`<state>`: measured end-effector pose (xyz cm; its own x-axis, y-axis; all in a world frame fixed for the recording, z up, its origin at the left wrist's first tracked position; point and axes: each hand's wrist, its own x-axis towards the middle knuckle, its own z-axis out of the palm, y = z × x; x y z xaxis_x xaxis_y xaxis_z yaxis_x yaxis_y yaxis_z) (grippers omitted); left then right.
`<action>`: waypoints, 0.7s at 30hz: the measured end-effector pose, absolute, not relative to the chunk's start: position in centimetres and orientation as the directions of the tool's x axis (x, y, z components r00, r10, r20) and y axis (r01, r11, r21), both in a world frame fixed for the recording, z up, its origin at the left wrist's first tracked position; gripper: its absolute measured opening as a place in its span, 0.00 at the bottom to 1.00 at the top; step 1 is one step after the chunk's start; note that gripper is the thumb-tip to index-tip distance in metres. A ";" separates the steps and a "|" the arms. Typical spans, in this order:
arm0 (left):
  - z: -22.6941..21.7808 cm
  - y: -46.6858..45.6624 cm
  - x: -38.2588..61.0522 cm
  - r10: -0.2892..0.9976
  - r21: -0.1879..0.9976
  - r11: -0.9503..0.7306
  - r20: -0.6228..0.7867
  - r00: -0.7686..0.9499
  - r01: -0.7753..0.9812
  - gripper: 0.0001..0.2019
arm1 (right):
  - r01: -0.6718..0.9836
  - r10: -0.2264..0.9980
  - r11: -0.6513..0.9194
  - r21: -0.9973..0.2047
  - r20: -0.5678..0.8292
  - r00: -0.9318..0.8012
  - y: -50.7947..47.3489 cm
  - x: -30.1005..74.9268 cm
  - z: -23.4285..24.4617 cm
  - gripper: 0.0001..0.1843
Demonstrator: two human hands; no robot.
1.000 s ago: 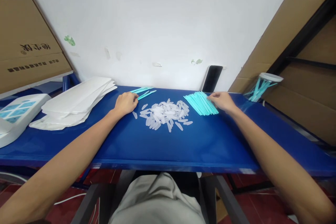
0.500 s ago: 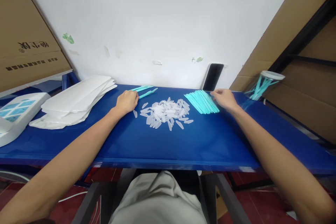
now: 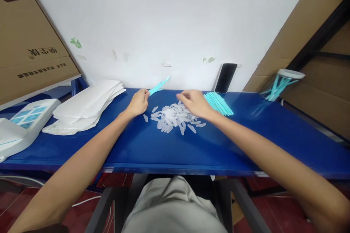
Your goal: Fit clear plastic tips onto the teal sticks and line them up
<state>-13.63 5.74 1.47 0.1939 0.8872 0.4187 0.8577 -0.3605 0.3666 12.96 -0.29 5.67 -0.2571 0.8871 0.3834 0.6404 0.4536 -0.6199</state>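
Observation:
At the back left of the blue table, my left hand [image 3: 139, 102] is closed on several thin turquoise sticks [image 3: 160, 86], which point up and to the right. My right hand [image 3: 194, 102] hovers at the back right of a heap of small translucent white pieces [image 3: 171, 116], partly covering it. Its thumb and fingers are pressed together; whatever is between them cannot be made out. Just right of this hand lies a row of more turquoise sticks [image 3: 220, 104], its near end partly behind the wrist.
White paper sheets or bags [image 3: 84, 103] are stacked at left, beside a white device with blue panels [image 3: 30, 116]. A phone [image 3: 225, 77] leans against the wall. A clear jar of turquoise sticks [image 3: 280, 85] stands at right. Cardboard [image 3: 35, 36] rises at far left.
My right hand has moved left from the row of turquoise sticks to above the white heap. The sticks in my left hand have been raised and tilted upward. The view has shifted slightly.

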 end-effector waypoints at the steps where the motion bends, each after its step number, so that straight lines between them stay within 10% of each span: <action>1: 1.7 5.2 -13.0 0.841 0.409 -0.444 0.497 0.213 0.797 0.10 | 0.626 0.875 0.480 -0.615 0.389 -0.289 -0.2 11.7 5.5 0.25; 8: 2.2 -0.1 -8.1 0.636 0.456 -0.748 0.701 0.323 0.481 0.11 | 0.411 0.759 0.604 -0.683 0.650 -0.038 -0.8 8.3 3.1 0.31; 15: 2.5 -0.9 -8.2 0.516 0.257 -0.815 0.731 0.448 0.520 0.19 | 0.429 0.621 0.717 -0.549 0.783 -0.039 -2.0 11.1 2.7 0.23; 21: 2.1 -0.2 -9.0 0.678 0.538 -0.733 0.630 0.379 0.416 0.21 | 0.600 0.614 0.731 -0.324 0.697 -0.371 -1.0 12.7 1.6 0.18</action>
<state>-9.03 -0.22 2.06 0.3786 0.6779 0.6302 0.4163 -0.7328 0.5382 12.66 -1.03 1.65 -0.3711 0.6139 0.6968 0.6005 0.7310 -0.3242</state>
